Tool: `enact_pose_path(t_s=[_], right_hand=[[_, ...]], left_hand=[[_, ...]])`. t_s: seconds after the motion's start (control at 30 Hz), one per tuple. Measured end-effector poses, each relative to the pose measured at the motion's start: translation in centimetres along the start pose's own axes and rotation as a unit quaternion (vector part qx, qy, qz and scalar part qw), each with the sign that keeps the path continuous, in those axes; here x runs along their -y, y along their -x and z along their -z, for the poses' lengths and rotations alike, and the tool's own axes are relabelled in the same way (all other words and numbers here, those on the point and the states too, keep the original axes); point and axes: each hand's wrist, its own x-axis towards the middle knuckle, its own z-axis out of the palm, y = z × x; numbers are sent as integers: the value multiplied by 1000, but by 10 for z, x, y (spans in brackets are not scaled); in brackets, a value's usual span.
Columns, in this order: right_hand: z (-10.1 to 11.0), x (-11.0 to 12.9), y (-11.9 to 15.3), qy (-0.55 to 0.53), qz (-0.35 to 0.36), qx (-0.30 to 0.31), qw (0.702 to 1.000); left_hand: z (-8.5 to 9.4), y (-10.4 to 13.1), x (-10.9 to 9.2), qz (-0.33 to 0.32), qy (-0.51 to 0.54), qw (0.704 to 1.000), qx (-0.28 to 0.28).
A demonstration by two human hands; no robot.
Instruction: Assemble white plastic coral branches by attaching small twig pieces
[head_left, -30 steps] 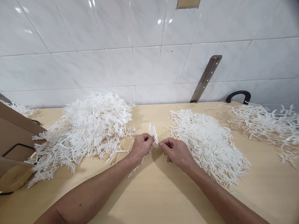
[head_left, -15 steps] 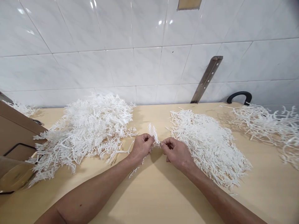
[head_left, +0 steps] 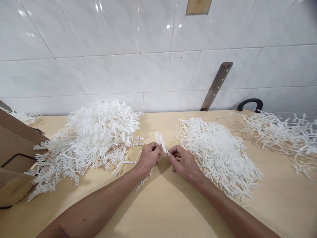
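Between thumb and fingers, my left hand [head_left: 149, 156] pinches a small white branched sprig [head_left: 160, 142] that looks like plastic; its feathery tips point up. My right hand [head_left: 183, 164] is closed in a pinch at the sprig's right side, thumb and forefinger touching its lower end. Left of my hands lies a tall heap of white branched sprigs [head_left: 99, 135]. To the right is a flatter pile of short loose white pieces [head_left: 218, 152]. A thin white stem [head_left: 130, 162] and a small twig [head_left: 141, 183] lie near my left wrist.
Bare white branching stems [head_left: 279, 132] lie at the far right of the wooden table [head_left: 158, 211]. A black curved handle [head_left: 250, 100] and a metal strip [head_left: 216, 86] stand near the tiled wall [head_left: 128, 72]. A brown box [head_left: 17, 135] is at the left.
The view has shifted slightly. Both hands keep their pinch on the sprig, almost in the same place, with the piles unchanged.
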Motion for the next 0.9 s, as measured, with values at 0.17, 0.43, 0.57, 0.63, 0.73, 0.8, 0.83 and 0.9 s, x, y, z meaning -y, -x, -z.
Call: enact_pose_path(t_s=[0.17, 0.43, 0.57, 0.63, 0.73, 0.8, 0.83, 0.9], right_hand=[[-3, -2, 1, -16, -8, -1, 1000], [-5, -5, 0, 17, 7, -49, 999], [-5, 0, 2, 33, 33, -55, 997], [-6, 1, 2, 42, 50, -61, 996], [-6, 2, 3, 53, 70, -68, 994], [-7, 2, 3, 51, 74, -69, 994], [-7, 2, 3, 46, 72, -68, 994], [-7, 2, 4, 35, 68, -65, 995]], left_hand=[[0, -2, 2, 10, 15, 1000, -3], [0, -2, 4, -7, 8, 1000, 3], [0, -3, 6, -22, -9, 1000, 3], [-1, -3, 7, -28, -14, 1000, 0], [0, -3, 8, -27, -15, 1000, -3], [0, -3, 9, -26, -16, 1000, -4], [0, -3, 9, -27, -17, 999, -6], [0, -4, 10, -29, -20, 999, -7]])
